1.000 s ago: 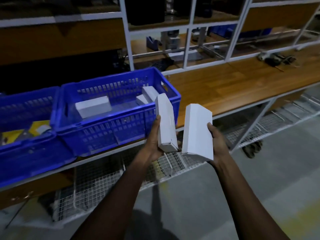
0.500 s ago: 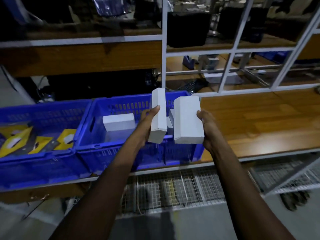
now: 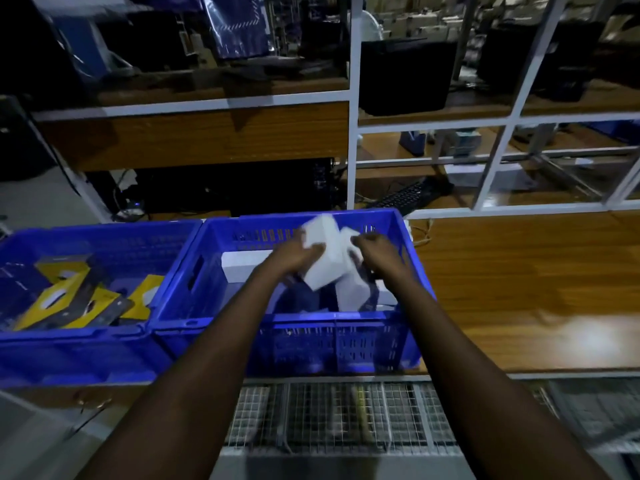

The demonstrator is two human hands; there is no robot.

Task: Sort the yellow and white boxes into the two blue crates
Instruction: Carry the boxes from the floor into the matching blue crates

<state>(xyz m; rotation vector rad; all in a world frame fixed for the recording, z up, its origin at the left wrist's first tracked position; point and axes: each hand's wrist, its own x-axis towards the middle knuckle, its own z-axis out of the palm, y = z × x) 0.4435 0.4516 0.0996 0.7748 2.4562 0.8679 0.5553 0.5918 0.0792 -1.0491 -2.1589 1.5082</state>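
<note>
The white box (image 3: pixel 323 271) in the left hand (image 3: pixel 294 252) and the second white box (image 3: pixel 349 292) in the right hand (image 3: pixel 377 251) looked like smooth, matt card. The blue crate (image 3: pixel 332 341) beneath both hands was perforated plastic, faintly shiny. Right of the right hand the bench top (image 3: pixel 519 289) was glossy wood; nearer than the hands lay metal wire mesh (image 3: pixel 346 417).

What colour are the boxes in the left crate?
The boxes are yellow; the head view shows it.

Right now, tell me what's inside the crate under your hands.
A flat white box lies at its left. The left hand grips a tilted box, the right hand a second box, both over the middle; they hide whatever lies beneath.
</note>
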